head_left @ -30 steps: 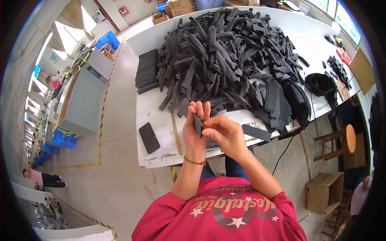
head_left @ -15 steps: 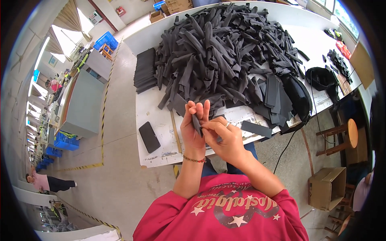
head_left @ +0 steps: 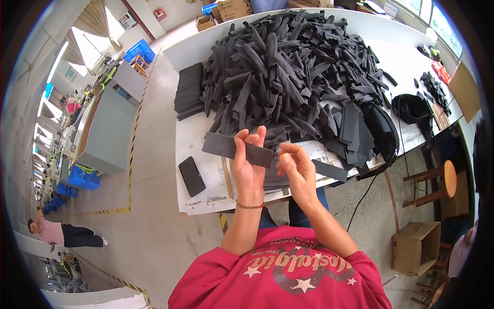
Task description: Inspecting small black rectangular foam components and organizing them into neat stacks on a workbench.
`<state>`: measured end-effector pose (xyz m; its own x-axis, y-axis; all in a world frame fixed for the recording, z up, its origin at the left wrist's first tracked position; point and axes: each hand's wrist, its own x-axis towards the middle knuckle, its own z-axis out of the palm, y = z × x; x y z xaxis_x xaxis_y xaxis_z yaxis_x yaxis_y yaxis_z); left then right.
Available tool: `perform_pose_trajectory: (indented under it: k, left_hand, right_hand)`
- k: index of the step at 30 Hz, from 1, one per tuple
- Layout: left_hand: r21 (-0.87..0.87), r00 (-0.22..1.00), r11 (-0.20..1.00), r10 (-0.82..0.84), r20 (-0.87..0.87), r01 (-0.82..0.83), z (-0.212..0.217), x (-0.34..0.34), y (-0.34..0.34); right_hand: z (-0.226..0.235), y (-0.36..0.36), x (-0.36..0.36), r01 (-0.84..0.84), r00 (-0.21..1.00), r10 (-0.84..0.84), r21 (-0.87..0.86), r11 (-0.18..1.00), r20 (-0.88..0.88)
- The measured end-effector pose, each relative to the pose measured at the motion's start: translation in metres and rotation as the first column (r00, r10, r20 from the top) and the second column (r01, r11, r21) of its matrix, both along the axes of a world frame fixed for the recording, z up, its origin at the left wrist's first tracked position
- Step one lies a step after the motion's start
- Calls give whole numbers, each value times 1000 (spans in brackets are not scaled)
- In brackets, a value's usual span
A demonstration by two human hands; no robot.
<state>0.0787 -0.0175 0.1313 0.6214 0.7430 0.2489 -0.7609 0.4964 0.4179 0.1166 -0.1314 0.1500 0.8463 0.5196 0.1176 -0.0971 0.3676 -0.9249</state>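
Head view | your left hand (head_left: 248, 167) grip pinches a dark strip (head_left: 236, 149) (held flat) | right hand (head_left: 297, 172) open, fingers curled | pile of strips (head_left: 288, 67) on desk (head_left: 203, 144)

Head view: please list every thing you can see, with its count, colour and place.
strip: one, dark grey, held flat in the left hand
strip heap: one big heap, dark grey, mid-table
flat stack: one, black, table's left edge
phone: one, black, near table corner
table: one, white
stool: one, wooden, right
cardboard box: one, brown, floor right
left hand: grips the strip
right hand: open, beside it
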Motion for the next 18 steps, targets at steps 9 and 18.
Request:
perform_pose_trajectory:
  k: [9,18]
  left_hand:
    - [-40,997,999,5,-75,-8,26,-15,-4]
    - [33,979,994,110,-170,-106,-8,-39,18]
  right_hand:
    - [-14,-8,22,143,876,-138,25,989,462]
    - [-17,-18,29,103,807,-50,-55,993,589]
